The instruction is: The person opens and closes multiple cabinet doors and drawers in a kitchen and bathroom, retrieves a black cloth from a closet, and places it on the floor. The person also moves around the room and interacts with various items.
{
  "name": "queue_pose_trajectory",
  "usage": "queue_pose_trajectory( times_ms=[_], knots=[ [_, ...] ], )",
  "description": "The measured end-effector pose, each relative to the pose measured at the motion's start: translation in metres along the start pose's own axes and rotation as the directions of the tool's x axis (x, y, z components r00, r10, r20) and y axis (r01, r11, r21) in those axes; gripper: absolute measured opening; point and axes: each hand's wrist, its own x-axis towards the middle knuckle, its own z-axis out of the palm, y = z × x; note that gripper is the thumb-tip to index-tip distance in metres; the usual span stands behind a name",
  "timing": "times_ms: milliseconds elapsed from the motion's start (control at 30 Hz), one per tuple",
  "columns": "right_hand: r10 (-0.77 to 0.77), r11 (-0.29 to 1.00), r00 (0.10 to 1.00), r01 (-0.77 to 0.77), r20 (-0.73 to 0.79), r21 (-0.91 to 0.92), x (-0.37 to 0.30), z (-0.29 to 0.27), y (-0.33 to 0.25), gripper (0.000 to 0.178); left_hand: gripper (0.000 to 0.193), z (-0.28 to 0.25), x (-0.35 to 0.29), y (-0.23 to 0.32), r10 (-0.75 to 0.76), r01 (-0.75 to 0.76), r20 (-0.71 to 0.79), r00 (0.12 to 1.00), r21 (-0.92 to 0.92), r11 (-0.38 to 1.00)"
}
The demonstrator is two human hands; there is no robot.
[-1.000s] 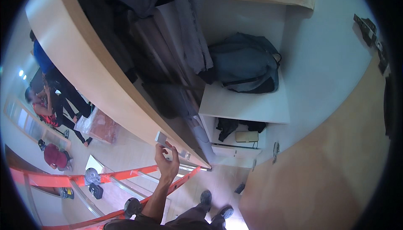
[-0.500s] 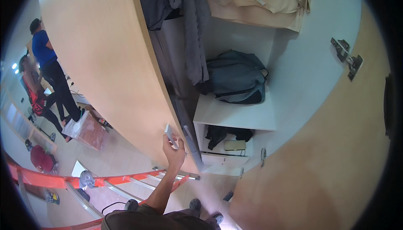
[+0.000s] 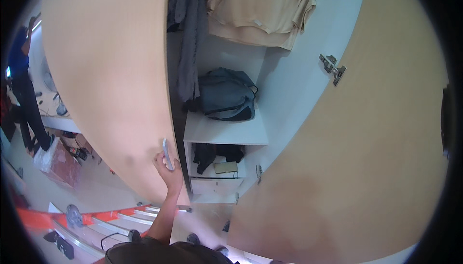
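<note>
My left hand (image 3: 169,173) is closed round a slim grey pull handle (image 3: 167,153) low on the pale wood-coloured left wardrobe door (image 3: 115,85). Its thumb lies on the right of the handle and its fingers on the left. Just past this door's edge hangs a dark grey jacket (image 3: 192,47), partly hidden by the door. Beige shirts (image 3: 260,8) hang farther right inside the wardrobe. A blue-grey bag (image 3: 226,95) sits on a white shelf (image 3: 222,131) below them. My right hand is out of view.
The right wardrobe door (image 3: 347,167) stands wide, with metal hinges (image 3: 333,69). Under the shelf, a compartment holds dark cloth (image 3: 212,155) and a yellowish box-like item (image 3: 225,168). An orange ladder (image 3: 113,214) is at lower left. Beyond it are a wrapped carton (image 3: 58,165) and a person (image 3: 26,90).
The view has swung to the right. My left hand keeps its grip on the handle, and the left door has swung somewhat inward, covering more of the jacket.
</note>
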Motion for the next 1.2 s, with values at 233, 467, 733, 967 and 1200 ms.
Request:
queue_pose_trajectory(
  times_ms=[233,467,733,967,1200],
  knots=[
    [0.007,1.0,1.0,-0.007,0.003,-0.01,-0.035,-0.039,-0.004,0.046,0.045,-0.039,-0.022,0.051,0.09,-0.094,-0.053,0.995,-0.068,0.993],
    [-0.072,0.996,0.951,0.054,0.3,0.07,-0.024,-0.087,-0.02,0.045,0.031,-0.092,-0.028,0.104,0.203,-0.218,-0.139,0.969,-0.102,0.971],
    [-0.382,0.924,0.518,0.199,0.766,0.326,0.032,0.011,-0.054,0.04,0.024,-0.138,-0.06,0.121,0.173,-0.201,-0.133,0.976,-0.24,0.95],
    [-0.313,0.948,0.529,0.132,0.789,0.289,0.062,0.102,-0.092,0.046,0.028,-0.153,-0.101,0.111,0.172,-0.175,-0.042,0.984,-0.114,0.978],
    [-0.36,0.93,0.595,0.167,0.719,0.328,0.078,0.159,-0.097,0.048,0.027,-0.159,-0.125,0.077,0.025,-0.025,0.207,0.978,-0.002,1.0]
  ],
)
